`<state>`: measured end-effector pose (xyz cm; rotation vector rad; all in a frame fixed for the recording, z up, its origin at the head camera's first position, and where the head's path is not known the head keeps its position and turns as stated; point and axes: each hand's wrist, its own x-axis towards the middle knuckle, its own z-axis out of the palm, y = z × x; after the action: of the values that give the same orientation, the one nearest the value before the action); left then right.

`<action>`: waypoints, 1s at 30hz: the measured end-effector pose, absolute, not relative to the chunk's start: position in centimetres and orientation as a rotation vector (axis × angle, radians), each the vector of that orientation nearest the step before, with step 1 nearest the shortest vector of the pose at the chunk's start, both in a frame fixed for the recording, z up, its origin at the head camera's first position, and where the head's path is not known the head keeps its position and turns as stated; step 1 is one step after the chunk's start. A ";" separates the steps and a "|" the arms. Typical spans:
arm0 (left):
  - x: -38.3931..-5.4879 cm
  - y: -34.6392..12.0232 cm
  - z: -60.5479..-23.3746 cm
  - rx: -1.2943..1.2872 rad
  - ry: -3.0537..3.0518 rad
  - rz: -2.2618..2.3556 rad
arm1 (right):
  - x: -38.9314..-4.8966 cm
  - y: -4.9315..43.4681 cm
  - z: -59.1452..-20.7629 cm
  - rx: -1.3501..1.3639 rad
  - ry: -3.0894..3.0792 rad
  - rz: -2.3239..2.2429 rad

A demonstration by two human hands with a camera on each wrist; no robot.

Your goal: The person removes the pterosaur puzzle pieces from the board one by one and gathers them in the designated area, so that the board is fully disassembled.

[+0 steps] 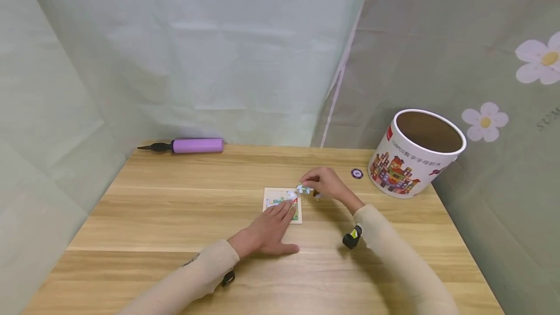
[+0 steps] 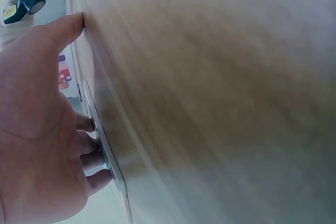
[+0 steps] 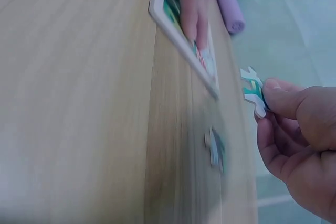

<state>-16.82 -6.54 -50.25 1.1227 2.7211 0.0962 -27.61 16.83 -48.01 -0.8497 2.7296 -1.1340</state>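
A small jigsaw puzzle in a pale wooden frame point(image 1: 271, 191) lies mid-table, partly covered by my left hand point(image 1: 272, 230). That hand is spread flat, its fingers resting on the puzzle and its thumb stretched out on the table. My right hand point(image 1: 327, 182) pinches a white and green jigsaw piece point(image 3: 253, 94) between thumb and fingers, held above the table beside the frame's upper right corner. Another jigsaw piece point(image 3: 217, 150) lies on the table under the right hand; in the head view it is mostly hidden.
A large white bucket point(image 1: 404, 169) with printed building blocks stands at the back right. Left of it lies a dark round chip point(image 1: 357, 173). At the back left is a purple hand pump point(image 1: 198, 145) with a black nozzle. Cloth curtains hang behind the table.
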 end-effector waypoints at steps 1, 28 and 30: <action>-16.8 -6.6 -50.2 1.123 2.725 0.093 | -27.6 17.3 -48.0 -0.838 2.731 -1.137; -16.7 -6.6 -50.0 1.127 2.728 0.096 | -27.0 24.7 -49.2 -0.747 2.728 -1.039; -16.6 -6.5 -50.0 1.127 2.725 0.102 | -26.9 24.8 -49.3 -0.732 2.723 -1.030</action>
<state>-16.62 -6.55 -49.97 1.1267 2.7245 0.1025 -26.95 24.80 -49.29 -0.7325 2.7229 -1.0297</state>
